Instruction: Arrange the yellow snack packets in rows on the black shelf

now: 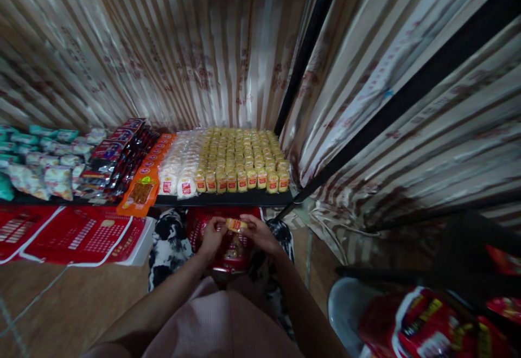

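Note:
Between my hands is a small yellow wrapped snack [236, 225] with a red and white label. My left hand [213, 234] pinches its left end, and my right hand [259, 232] grips the right end. Below them, a red basket [196, 222] sits between my knees, with a few more yellow packets [233, 250] inside. Just beyond my hands, many matching yellow packets [244, 157] stand in tight rows on a black shelf [228, 199]. White wrapped packets [186, 185] line up to their left.
Left along the shelf lie an orange snack bag [140, 187], dark packets [114, 154] and pale pouches [58, 179]. Red baskets [81, 236] stand below. A black pole [366, 114] slants across the right, above a pale tub [345, 304] and red bags [423, 323]. Striped curtain [183, 49] hangs behind.

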Demonstrator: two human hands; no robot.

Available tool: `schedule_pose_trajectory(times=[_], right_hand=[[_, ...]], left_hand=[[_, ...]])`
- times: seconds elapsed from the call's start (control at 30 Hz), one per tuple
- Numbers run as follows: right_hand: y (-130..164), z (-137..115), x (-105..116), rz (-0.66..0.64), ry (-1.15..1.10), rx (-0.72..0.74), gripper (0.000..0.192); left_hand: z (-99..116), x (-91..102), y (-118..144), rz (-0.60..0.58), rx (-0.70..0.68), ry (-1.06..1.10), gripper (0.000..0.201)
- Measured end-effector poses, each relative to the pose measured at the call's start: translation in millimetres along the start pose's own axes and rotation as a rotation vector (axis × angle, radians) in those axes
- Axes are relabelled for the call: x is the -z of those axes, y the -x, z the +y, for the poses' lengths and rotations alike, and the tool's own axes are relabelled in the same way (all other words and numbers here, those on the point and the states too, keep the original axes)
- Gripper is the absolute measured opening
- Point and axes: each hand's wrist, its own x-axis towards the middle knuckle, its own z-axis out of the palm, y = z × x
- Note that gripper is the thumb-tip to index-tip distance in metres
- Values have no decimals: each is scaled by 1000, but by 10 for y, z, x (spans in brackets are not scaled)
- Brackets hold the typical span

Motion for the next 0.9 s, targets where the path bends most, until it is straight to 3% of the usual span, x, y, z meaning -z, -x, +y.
schedule_pose_trajectory(times=[0.27,0.43,0.57,0.77,0.9], right_hand=[[105,-224,53,15,130,73,42],[118,-133,9,98,83,140,40],[111,-11,-6,137,174,177,37],[122,-118,21,554,585,449,37],[99,-201,29,636,644,535,35]], left_hand=[[224,-64,123,-20,36,80,26],[337,-113,143,-78,111,93,24],[440,-169,69,-74,-62,-91,21],[577,-416,-115,-96,-386,-392,37],[723,-653,-260,-111,-514,-526,32]])
